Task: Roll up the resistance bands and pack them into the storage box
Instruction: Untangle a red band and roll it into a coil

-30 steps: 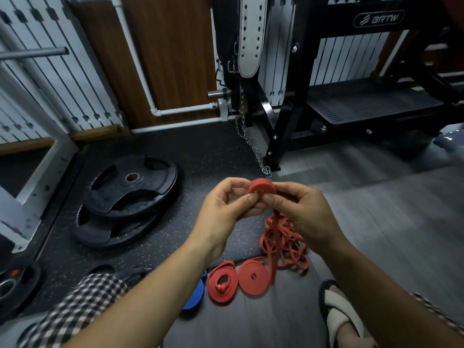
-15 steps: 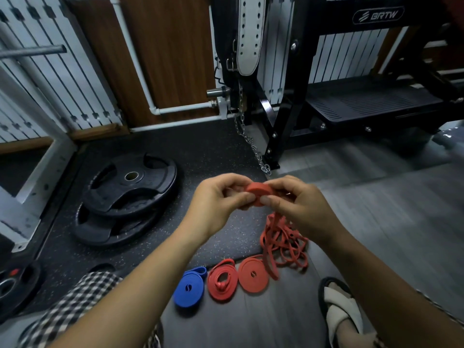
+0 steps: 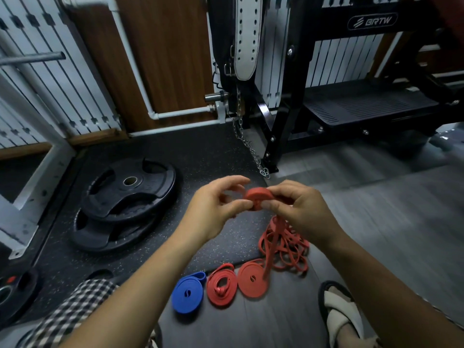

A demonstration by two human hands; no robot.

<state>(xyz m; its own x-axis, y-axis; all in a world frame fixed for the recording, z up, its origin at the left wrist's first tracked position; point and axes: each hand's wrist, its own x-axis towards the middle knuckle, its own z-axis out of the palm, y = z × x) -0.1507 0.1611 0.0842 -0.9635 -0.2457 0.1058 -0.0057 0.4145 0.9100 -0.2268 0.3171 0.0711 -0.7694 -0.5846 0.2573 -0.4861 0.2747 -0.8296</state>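
My left hand [image 3: 218, 212] and right hand [image 3: 301, 214] both pinch the half-wound red roll [image 3: 256, 194]; if either pinch slackens, I judge the springy coil unwinds down its hanging tail [image 3: 273, 244]

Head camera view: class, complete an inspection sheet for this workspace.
Surface: grey plank floor beside a black speckled mat.
Job's things: red roll held up, tail hanging to a loose red heap; blue coil, loose red coil, tight red coil in a row on the floor; storage box not seen.
Clutter: two stacked weight plates on the mat.
Hands: left hand and right hand both pinch the red roll.
Cables: nothing seen; a chain hangs by the rack.
Surroundings: black rack, white belt hanging on it, sandal.
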